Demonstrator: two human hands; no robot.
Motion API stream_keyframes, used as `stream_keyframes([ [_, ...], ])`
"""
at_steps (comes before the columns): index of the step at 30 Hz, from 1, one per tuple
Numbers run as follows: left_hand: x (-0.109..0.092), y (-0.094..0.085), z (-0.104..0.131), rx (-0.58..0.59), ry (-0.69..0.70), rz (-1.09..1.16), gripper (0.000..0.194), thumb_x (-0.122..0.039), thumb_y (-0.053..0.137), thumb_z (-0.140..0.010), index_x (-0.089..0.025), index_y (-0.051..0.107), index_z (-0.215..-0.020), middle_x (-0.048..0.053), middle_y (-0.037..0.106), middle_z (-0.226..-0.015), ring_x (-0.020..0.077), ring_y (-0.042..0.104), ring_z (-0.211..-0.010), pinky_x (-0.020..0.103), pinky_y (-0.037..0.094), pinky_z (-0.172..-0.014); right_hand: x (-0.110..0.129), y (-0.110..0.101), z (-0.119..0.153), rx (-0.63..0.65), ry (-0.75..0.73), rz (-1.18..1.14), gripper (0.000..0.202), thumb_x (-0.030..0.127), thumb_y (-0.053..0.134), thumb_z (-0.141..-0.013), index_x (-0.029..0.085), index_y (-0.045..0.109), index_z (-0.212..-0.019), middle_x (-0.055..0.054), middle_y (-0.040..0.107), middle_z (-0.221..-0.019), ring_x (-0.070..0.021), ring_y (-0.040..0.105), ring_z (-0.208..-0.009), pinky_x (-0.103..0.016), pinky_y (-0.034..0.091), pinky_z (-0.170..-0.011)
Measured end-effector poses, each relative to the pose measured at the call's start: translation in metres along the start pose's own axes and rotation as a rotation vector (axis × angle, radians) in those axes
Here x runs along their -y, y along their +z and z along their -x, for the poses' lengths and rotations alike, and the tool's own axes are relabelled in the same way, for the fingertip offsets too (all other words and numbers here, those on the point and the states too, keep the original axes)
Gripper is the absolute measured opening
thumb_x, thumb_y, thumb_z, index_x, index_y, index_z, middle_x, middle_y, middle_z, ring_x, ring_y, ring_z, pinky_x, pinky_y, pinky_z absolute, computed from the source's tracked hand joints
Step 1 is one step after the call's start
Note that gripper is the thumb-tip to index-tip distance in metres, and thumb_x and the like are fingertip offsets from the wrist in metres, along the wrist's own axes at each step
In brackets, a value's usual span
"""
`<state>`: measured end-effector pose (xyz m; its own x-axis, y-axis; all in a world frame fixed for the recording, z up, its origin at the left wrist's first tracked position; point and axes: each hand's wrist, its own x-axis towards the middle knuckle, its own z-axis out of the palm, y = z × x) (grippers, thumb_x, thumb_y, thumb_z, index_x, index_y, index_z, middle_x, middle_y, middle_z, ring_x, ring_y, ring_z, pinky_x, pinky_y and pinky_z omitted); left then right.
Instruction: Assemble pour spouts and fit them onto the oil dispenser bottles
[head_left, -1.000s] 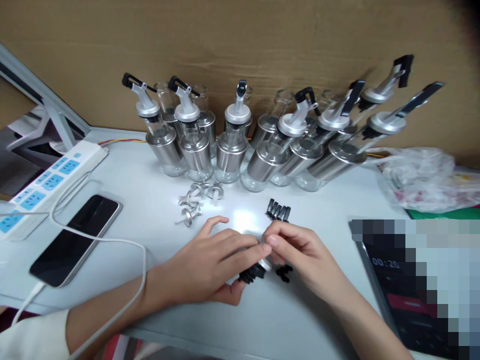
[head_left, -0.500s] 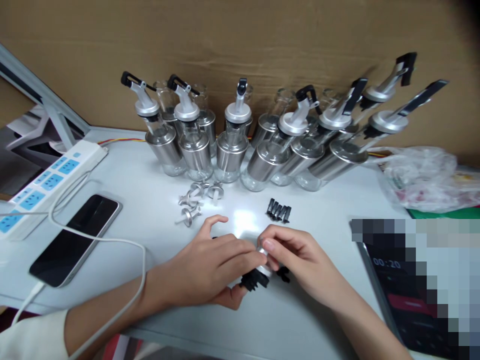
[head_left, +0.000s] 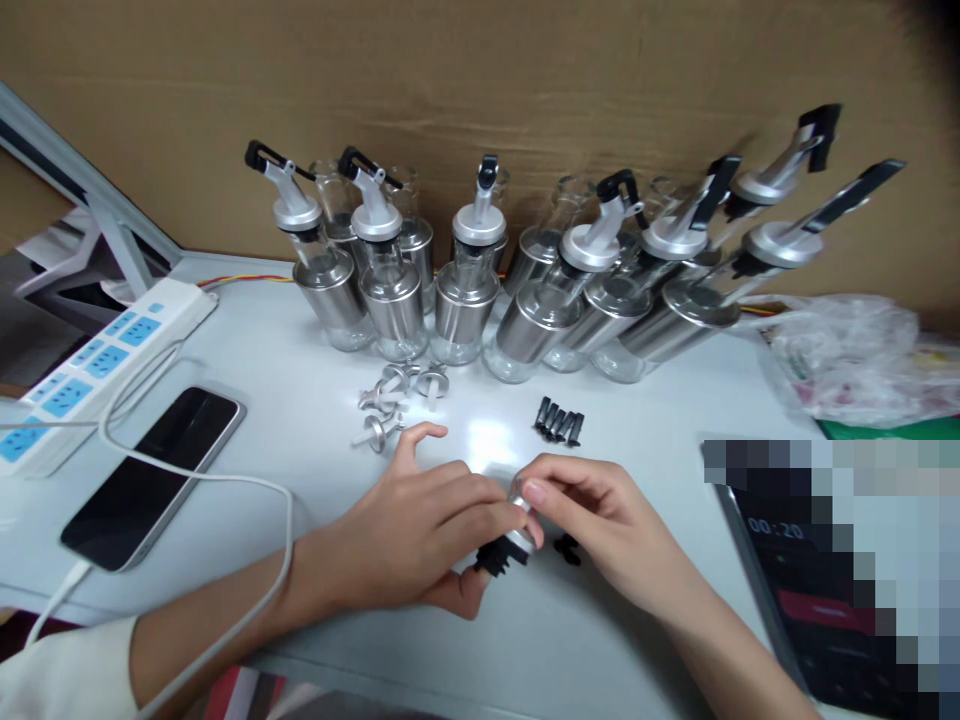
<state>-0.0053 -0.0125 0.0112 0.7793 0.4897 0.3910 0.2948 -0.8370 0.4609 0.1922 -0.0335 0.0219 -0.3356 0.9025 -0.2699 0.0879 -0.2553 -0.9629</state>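
Both hands grip one silver pour spout (head_left: 519, 543) with a black ribbed stopper, tilted above the table. My left hand (head_left: 435, 535) is closed around its stopper end and collar, index finger lifted away. At the upper, narrow end, the thumb and fingers of my right hand (head_left: 592, 510) pinch it; my fingers partly cover that end. Small black parts (head_left: 568, 549) lie under my right hand. Beyond the hands, several black lever caps (head_left: 559, 422) lie in a row. Left of them sit loose silver spout tops (head_left: 386, 400) with clear tubes.
Glass bottles with steel sleeves (head_left: 466, 305) stand along the cardboard wall (head_left: 420, 80), several topped with spouts. On the left are a power strip (head_left: 97, 370) and a phone (head_left: 150, 480) whose white cable (head_left: 289, 530) crosses my left forearm. A timer screen (head_left: 787, 560) and plastic bags (head_left: 847, 350) lie right.
The spout and my left fingers have shifted slightly up and left, and the spout has turned a little. My right hand keeps its pinch. Nothing else on the table has moved.
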Motion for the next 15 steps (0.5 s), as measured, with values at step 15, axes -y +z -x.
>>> stream_keyframes([
  [15,-0.0019,0.0,-0.0003,0.017,0.031,0.021,0.032,-0.015,0.043,-0.076,-0.021,0.044,-0.107,-0.006,0.063,-0.079,0.0102,0.054,-0.065,0.034,0.023,-0.082,0.0,0.0023,0.0024,0.026,0.018,-0.042,0.032,0.04,0.058,-0.085,0.017,0.058,-0.062,0.002,0.058,-0.055,-0.009,0.053,-0.054,-0.021,0.043,-0.06],
])
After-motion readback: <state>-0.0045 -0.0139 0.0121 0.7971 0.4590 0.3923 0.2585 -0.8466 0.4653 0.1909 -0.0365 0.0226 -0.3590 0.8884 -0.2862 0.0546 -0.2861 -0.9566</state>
